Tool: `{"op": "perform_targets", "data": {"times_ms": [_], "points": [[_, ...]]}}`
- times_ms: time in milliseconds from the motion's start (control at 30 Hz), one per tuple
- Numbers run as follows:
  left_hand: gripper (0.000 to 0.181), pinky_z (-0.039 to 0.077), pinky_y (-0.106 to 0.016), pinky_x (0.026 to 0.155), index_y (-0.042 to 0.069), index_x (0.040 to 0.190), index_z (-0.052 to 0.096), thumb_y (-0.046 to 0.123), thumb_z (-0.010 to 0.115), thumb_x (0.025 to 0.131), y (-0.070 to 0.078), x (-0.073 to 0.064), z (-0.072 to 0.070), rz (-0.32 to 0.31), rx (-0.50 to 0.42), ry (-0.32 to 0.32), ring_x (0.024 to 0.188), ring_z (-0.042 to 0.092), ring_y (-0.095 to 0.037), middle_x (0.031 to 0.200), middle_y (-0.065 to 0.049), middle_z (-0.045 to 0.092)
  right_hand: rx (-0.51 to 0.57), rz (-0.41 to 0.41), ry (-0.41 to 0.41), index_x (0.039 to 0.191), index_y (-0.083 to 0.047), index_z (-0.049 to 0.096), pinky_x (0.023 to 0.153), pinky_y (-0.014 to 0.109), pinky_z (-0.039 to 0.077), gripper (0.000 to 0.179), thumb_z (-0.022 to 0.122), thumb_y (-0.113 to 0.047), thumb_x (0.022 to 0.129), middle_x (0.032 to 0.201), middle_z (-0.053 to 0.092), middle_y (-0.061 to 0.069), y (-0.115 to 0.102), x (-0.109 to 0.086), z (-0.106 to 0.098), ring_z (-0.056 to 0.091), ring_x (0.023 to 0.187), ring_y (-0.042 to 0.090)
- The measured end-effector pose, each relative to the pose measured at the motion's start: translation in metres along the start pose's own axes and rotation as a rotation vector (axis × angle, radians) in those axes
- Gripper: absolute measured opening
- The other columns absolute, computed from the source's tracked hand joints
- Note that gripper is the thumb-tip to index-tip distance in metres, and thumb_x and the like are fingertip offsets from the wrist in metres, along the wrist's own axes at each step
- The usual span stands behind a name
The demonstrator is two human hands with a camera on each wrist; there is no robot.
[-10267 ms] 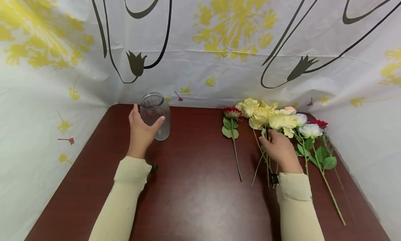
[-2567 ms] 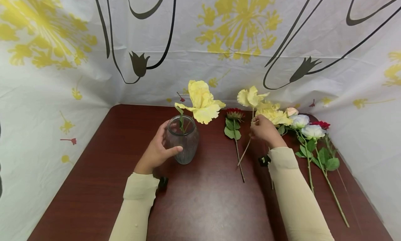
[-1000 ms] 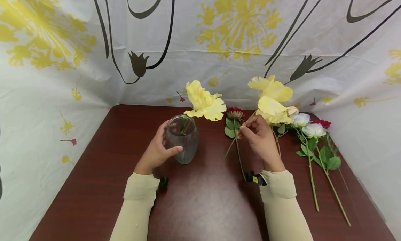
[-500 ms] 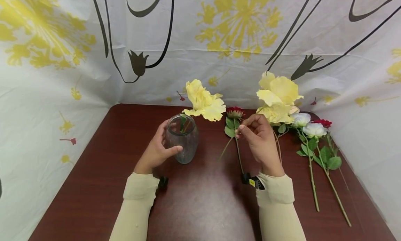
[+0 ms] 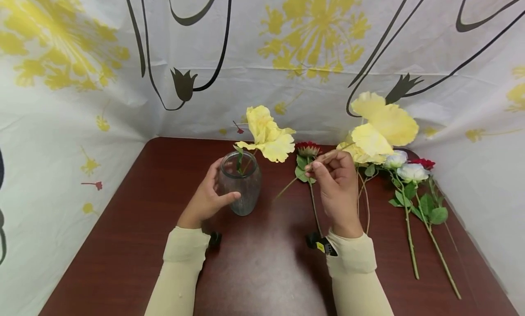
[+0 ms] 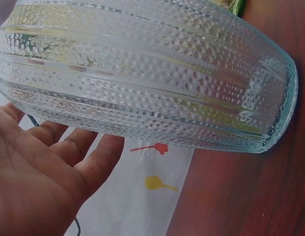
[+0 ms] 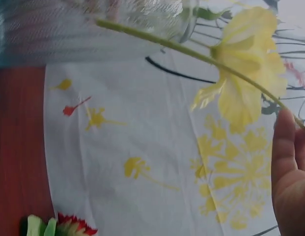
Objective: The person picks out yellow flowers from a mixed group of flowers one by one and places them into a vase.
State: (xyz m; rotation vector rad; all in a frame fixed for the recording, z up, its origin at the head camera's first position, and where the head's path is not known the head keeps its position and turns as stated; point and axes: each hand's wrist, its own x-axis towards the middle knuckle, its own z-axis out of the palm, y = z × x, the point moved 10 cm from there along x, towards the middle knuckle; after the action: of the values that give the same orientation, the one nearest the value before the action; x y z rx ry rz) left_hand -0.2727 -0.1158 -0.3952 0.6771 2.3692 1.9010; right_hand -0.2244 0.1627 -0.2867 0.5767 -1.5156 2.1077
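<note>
My left hand [image 5: 205, 198] holds a textured clear glass vase [image 5: 245, 195], thumb in front and fingers round the far side. In the left wrist view the fingers [image 6: 100, 157] touch the ribbed, dimpled glass. One yellow flower [image 5: 270, 140] stands in the vase, its bloom leaning right above the rim. To the vase's right, my right hand [image 5: 339, 183] pinches another yellow flower [image 5: 385, 124] by its stem. That bloom points up and right, while the bare stem [image 7: 177, 46] slopes down toward the vase; its lower end is apart from the rim.
A red flower [image 5: 308, 149] lies behind the right hand on the dark red table [image 5: 254, 270]. Farther right lie another yellow flower [image 5: 354, 152], white flowers [image 5: 412, 173] and a red one [image 5: 424, 163]. A patterned white sheet [image 5: 246, 79] encloses the table's back and sides.
The vase has come right and nearer, and a yellow flower now stands in it. My right hand has lifted a second yellow flower, tilting its stem end toward the vase.
</note>
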Motion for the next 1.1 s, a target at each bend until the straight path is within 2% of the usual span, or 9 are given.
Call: {"op": "perform_targets", "data": {"times_ms": [167,333,500,600,700,867,933,1100], "points": [[0.092,0.037,-0.054,0.105,0.028,0.155,0.023,0.019,0.08,0.083,-0.001,0.001,0.0,0.005,0.01,0.006,0.131,0.045,-0.023,0.148,-0.002,0.04,0.145,-0.047,0.121,0.103,0.004,0.051,0.073,0.032,0.056,0.013,0.056,0.012,0.094,0.096,0.057,0.018,-0.009,0.005,0.002,0.066,0.083,0.026],[0.091,0.037,-0.055,0.104,0.028,0.155,0.023,0.02,0.079,0.084,-0.002,0.0,0.0,0.007,0.011,0.011,0.13,0.046,-0.024,0.146,-0.004,0.041,0.263,-0.073,0.19,0.103,0.003,0.05,0.073,0.032,0.055,0.014,0.057,0.01,0.094,0.096,0.054,0.018,-0.012,0.011,0.011,0.064,0.084,0.028],[0.091,0.037,-0.055,0.104,0.027,0.155,0.023,0.018,0.079,0.084,-0.003,0.0,0.001,0.012,0.0,0.004,0.131,0.045,-0.025,0.147,-0.004,0.04,0.31,-0.142,0.239,0.103,0.005,0.049,0.073,0.033,0.055,0.012,0.057,0.009,0.095,0.095,0.053,0.018,-0.015,0.017,0.016,0.063,0.083,0.029],[0.091,0.038,-0.055,0.104,0.028,0.155,0.023,0.018,0.079,0.084,-0.002,0.0,0.001,0.012,0.001,0.006,0.131,0.045,-0.024,0.147,-0.003,0.041,0.326,-0.152,0.254,0.103,0.005,0.049,0.073,0.033,0.055,0.013,0.058,0.009,0.095,0.094,0.054,0.018,-0.01,0.02,0.017,0.064,0.083,0.029],[0.092,0.037,-0.056,0.105,0.027,0.155,0.023,0.02,0.08,0.084,-0.002,0.0,0.0,0.01,0.007,0.008,0.133,0.044,-0.024,0.147,-0.003,0.041,0.317,-0.107,0.257,0.102,0.004,0.05,0.072,0.033,0.055,0.012,0.059,0.009,0.094,0.093,0.056,0.017,0.004,0.02,0.022,0.064,0.083,0.027],[0.092,0.035,-0.056,0.106,0.026,0.155,0.023,0.022,0.08,0.083,-0.002,-0.001,0.0,0.002,0.014,0.013,0.133,0.043,-0.024,0.147,-0.003,0.041,0.145,0.003,0.235,0.099,-0.006,0.057,0.072,0.031,0.054,0.013,0.061,0.005,0.095,0.091,0.058,0.009,0.031,0.014,0.033,0.06,0.079,0.018],[0.093,0.035,-0.056,0.106,0.026,0.155,0.022,0.021,0.08,0.083,-0.001,-0.002,0.0,0.002,0.009,0.012,0.134,0.043,-0.023,0.147,-0.003,0.041,0.083,0.034,0.201,0.1,-0.008,0.058,0.074,0.032,0.055,0.012,0.061,0.003,0.096,0.091,0.058,0.008,0.039,0.011,0.04,0.06,0.08,0.017],[0.092,0.035,-0.054,0.107,0.026,0.155,0.022,0.019,0.08,0.084,-0.001,-0.001,0.001,0.01,0.0,0.011,0.134,0.043,-0.022,0.148,-0.002,0.041,0.087,0.097,0.098,0.105,-0.008,0.056,0.079,0.033,0.055,0.013,0.058,0.003,0.097,0.095,0.06,0.01,0.053,0.008,0.056,0.065,0.085,0.018]]}}
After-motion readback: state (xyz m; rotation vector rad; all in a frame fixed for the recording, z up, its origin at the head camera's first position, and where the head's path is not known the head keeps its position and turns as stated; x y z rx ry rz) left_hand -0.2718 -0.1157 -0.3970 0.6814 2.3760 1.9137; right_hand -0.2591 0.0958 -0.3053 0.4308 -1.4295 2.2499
